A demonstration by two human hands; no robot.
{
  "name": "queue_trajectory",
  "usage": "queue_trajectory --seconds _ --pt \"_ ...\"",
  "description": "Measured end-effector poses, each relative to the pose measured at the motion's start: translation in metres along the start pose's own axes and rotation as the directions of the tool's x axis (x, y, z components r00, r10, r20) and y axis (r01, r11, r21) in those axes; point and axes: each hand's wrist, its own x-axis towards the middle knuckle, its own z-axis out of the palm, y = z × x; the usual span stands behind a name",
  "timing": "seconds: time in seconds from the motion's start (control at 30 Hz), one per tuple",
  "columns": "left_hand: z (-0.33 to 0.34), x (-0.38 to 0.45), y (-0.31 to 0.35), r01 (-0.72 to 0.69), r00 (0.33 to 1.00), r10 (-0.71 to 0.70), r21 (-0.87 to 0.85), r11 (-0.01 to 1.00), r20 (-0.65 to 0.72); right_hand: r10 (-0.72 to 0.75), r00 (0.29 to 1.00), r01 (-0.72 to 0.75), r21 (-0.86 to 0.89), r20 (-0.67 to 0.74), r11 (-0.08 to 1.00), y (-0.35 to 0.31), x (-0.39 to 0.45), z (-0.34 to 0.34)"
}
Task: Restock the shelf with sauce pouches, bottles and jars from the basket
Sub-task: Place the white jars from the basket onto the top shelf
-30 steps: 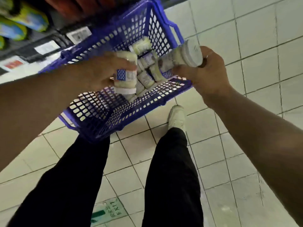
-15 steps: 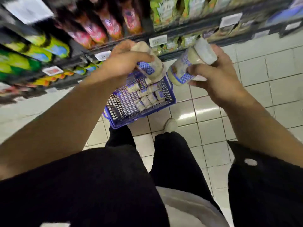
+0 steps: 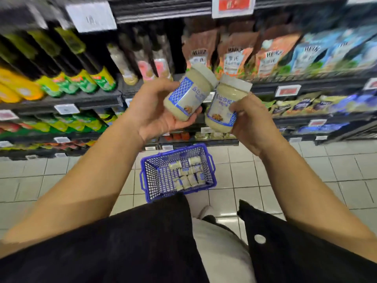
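Observation:
My left hand [image 3: 155, 111] grips a cream-coloured sauce jar [image 3: 190, 92] with a blue-and-white label, tilted to the right. My right hand [image 3: 253, 123] grips a second, matching jar [image 3: 226, 105], nearly upright; the two white lids touch. Both jars are held at chest height in front of the shelf [image 3: 265, 86]. On the floor below stands the blue plastic basket [image 3: 152, 176], and several more of the same jars [image 3: 187, 174] lie in its right half.
The shelves hold dark bottles with green and yellow labels [image 3: 81, 78] at left, pale-sauce bottles [image 3: 142, 64] in the middle, and Heinz pouches [image 3: 234, 56] at right. Lower shelves carry more pouches [image 3: 306, 103]. The floor is white tile [image 3: 306, 172].
Both hands have lifted their jars out of the basket and up to shelf height. The view has swung up from the basket to the shelves, and the basket now lies far below.

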Motion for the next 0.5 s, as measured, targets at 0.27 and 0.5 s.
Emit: queue_trajectory --seconds 0.27,0.5 --pt "-0.007 -0.043 0.041 -0.235 0.970 0.243 0.244 0.941 -0.002 -0.111 0.991 0.116 -0.066 0.073 0.991 -0.037 0.011 0.078" --pt "-0.025 -0.065 0.109 -0.420 0.902 0.428 0.351 0.837 0.060 -0.183 0.981 0.186 -0.050 0.059 0.981 -0.069 0.026 0.156"
